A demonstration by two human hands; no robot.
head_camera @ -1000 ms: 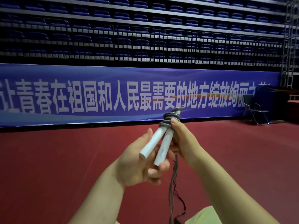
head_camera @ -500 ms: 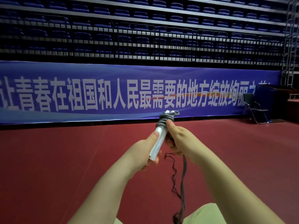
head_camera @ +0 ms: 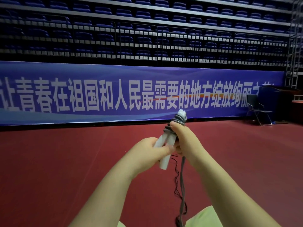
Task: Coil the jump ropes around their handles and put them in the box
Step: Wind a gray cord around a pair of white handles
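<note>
Nearest the camera, a pale yellow-green garment (head_camera: 205,217) shows at the bottom edge, and the loose end of the grey jump rope cord (head_camera: 182,185) hangs down past it, below the two white plastic handles (head_camera: 165,145), with a thin dark frayed strand (head_camera: 176,181) trailing just beside it. Both bare forearms reach forward and meet at those handles, which are held side by side and tilted, lower ends toward the person and upper ends away. The left hand (head_camera: 147,150) curls around the lower part of the handles, thumb laid across them, apparently to keep the pair pressed together as a steady core for winding. The right hand (head_camera: 182,138) grips just right of the handles and slightly above the left hand, its thumb pressing on the grey turns already wrapped around their upper part (head_camera: 177,119); this hold probably pins the coil so it cannot slacken while the free cord, which leaves from under this hand, is fed round again. Only the upper stretch of the handles is covered and much cord still dangles, so the coiling seems partly done. The box is not in view, so where the rope must go cannot be told. Beyond the handles spreads the dark red sports floor (head_camera: 57,161), then a long blue banner with white lettering (head_camera: 98,95) behind their tips. Far right of the handles stands a black folding chair (head_camera: 257,108), and above the banner rise tiers of blue stadium seats (head_camera: 147,22).
</note>
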